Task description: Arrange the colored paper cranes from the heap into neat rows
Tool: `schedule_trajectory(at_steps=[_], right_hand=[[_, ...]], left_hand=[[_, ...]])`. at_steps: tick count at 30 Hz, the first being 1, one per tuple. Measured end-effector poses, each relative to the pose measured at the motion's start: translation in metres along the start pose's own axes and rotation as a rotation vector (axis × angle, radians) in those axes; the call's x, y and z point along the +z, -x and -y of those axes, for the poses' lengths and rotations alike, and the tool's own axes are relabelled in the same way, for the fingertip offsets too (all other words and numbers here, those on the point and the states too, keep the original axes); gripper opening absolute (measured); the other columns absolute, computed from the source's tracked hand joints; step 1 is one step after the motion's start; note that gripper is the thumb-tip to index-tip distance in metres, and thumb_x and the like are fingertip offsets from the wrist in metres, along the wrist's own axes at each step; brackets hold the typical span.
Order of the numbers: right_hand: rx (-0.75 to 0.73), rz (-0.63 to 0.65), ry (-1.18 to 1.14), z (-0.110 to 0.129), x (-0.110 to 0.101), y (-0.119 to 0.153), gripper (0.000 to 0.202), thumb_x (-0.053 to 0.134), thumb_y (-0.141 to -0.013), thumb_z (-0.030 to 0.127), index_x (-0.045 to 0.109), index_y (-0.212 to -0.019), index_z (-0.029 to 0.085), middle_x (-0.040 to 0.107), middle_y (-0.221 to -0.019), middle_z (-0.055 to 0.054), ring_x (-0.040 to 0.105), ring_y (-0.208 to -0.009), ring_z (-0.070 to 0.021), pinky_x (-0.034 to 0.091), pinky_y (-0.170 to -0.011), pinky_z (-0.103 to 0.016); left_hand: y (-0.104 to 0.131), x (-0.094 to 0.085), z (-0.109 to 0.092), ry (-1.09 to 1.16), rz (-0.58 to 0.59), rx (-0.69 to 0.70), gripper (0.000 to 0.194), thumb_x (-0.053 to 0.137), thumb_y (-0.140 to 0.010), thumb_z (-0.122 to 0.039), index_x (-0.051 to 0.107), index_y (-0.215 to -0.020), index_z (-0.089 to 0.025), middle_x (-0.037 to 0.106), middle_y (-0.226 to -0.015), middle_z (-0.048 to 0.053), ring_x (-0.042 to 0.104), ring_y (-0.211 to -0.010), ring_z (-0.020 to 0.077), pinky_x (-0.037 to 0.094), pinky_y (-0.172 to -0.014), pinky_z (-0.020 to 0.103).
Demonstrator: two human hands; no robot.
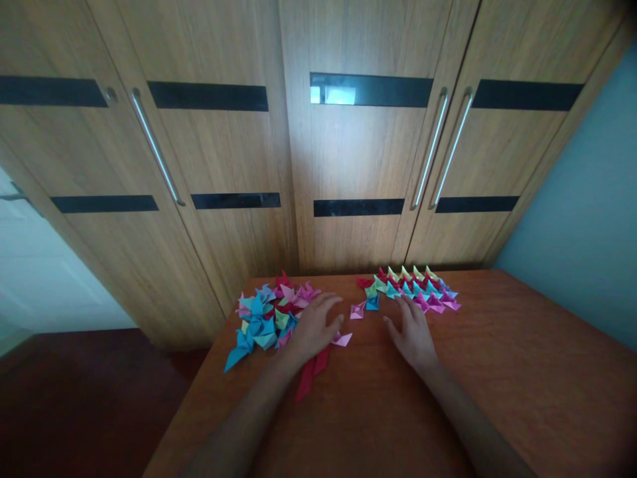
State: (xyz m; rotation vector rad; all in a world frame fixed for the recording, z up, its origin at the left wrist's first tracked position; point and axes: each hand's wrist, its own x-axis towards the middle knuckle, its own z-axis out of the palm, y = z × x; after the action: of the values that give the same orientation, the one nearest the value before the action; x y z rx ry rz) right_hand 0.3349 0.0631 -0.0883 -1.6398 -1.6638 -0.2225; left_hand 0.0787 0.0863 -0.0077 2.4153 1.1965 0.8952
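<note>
On the left of the table lies a loose pile of folded paper origami pieces in blue, pink, red and pale green. My left hand hovers over the pile's right side, fingers apart and thumb out, hiding part of it. A pink paper piece and red paper strips show beside that wrist. To the right, rows of small folded pieces stand in lines by colour. My right hand is just in front of these rows, its fingers spread. Left of its fingertips sit a pink piece and a blue piece.
The brown wooden table stretches right toward a pale blue wall. Behind it rises a wooden wardrobe with black bands and metal handles. A white door and dark red floor are at the left.
</note>
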Motion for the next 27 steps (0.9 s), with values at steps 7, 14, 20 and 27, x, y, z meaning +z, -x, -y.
schedule_trajectory(at_steps=[7,14,20,27], right_hand=[[0.120,-0.035,0.223,-0.024,-0.008,-0.018,0.056,0.048,-0.083,0.047,0.043,-0.132,0.021,0.038,-0.139,-0.014,0.029,-0.130,-0.0352,0.033,-0.098,-0.057],[0.122,0.039,0.272,-0.035,-0.001,-0.024,0.054,0.050,-0.082,0.045,0.046,-0.131,0.023,0.039,-0.141,-0.012,0.023,-0.134,-0.0370,0.026,-0.101,-0.060],[0.053,0.075,0.152,-0.034,0.005,-0.016,0.052,0.050,-0.083,0.038,0.046,-0.132,0.021,0.047,-0.134,-0.012,0.030,-0.131,-0.0339,0.034,-0.099,-0.054],[0.030,0.063,0.067,-0.038,0.007,-0.017,0.057,0.053,-0.081,0.037,0.041,-0.134,0.019,0.048,-0.131,-0.013,0.037,-0.126,-0.0302,0.034,-0.103,-0.052]], left_hand=[[-0.086,0.064,0.005,-0.101,0.096,-0.006,0.053,0.054,-0.084,-0.043,0.045,-0.130,-0.019,0.047,-0.134,0.011,0.042,-0.124,0.0257,0.033,-0.103,0.037],[-0.165,0.111,0.003,-0.125,0.163,-0.031,0.057,0.054,-0.081,-0.052,0.049,-0.127,-0.019,0.047,-0.130,0.014,0.045,-0.119,0.0325,0.037,-0.096,0.044],[-0.192,0.137,-0.013,-0.098,0.246,0.022,0.050,0.057,-0.078,-0.055,0.056,-0.118,-0.025,0.051,-0.128,0.010,0.045,-0.118,0.0313,0.039,-0.094,0.042],[-0.175,0.136,-0.014,-0.030,0.345,0.082,0.032,0.063,-0.076,-0.047,0.065,-0.095,-0.021,0.065,-0.100,0.007,0.058,-0.095,0.0249,0.045,-0.083,0.033]])
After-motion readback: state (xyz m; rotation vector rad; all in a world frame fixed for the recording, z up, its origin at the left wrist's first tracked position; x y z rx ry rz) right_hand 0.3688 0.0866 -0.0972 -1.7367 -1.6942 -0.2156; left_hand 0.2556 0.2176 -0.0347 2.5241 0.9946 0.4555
